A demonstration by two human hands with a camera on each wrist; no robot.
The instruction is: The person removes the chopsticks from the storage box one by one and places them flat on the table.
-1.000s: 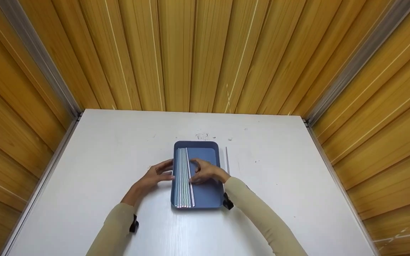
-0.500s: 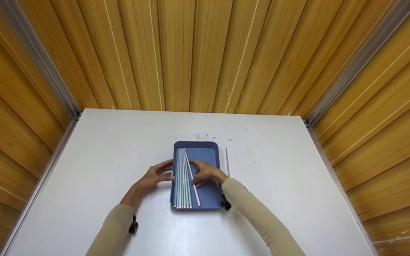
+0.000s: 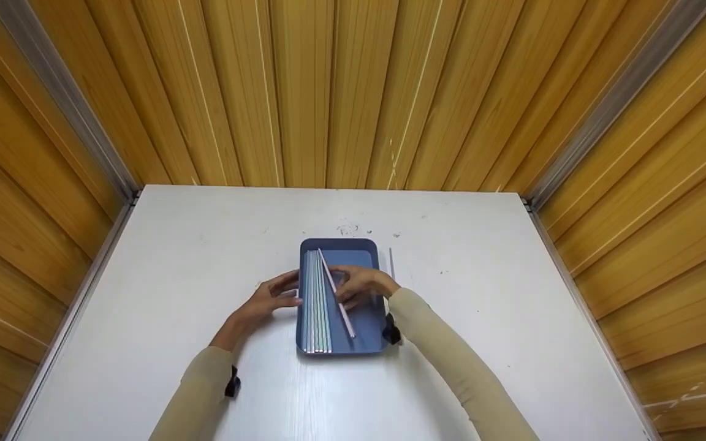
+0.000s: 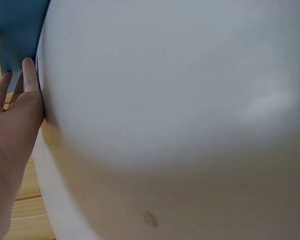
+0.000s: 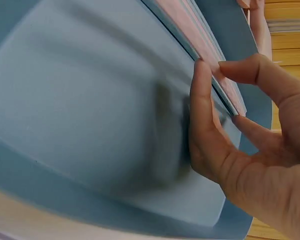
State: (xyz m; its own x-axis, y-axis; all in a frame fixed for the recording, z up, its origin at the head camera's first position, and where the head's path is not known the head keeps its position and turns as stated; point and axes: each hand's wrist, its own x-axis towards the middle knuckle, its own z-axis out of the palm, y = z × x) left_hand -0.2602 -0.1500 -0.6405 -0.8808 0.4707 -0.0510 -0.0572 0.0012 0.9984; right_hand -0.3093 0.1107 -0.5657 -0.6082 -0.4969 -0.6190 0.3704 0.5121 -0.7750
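Observation:
A blue rectangular tray (image 3: pixel 365 350) lies on the white table. Along its left side, several long pale straws (image 3: pixel 318 318) lie in a row, side by side. My right hand (image 3: pixel 359 285) reaches over the tray and pinches a pink straw (image 3: pixel 347 320) between thumb and fingertips. This straw slants away from the row, its near end raised and its far end close to the others. In the right wrist view, the thumb and fingertips (image 5: pixel 202 67) meet at the pink straw. My left hand (image 3: pixel 264 301) rests against the tray's outer left wall with spread, fairly straight fingers.
One more thin straw (image 3: pixel 391 263) lies on the table (image 3: pixel 482 367) just right of the tray, partly behind the right wrist. Wood-patterned walls (image 3: pixel 304 92) with grey metal corner posts enclose the table's back and sides.
The pink straw came away from the row: its near end swung right and then rose in my right hand's pinch. My left hand stayed at the tray's left wall.

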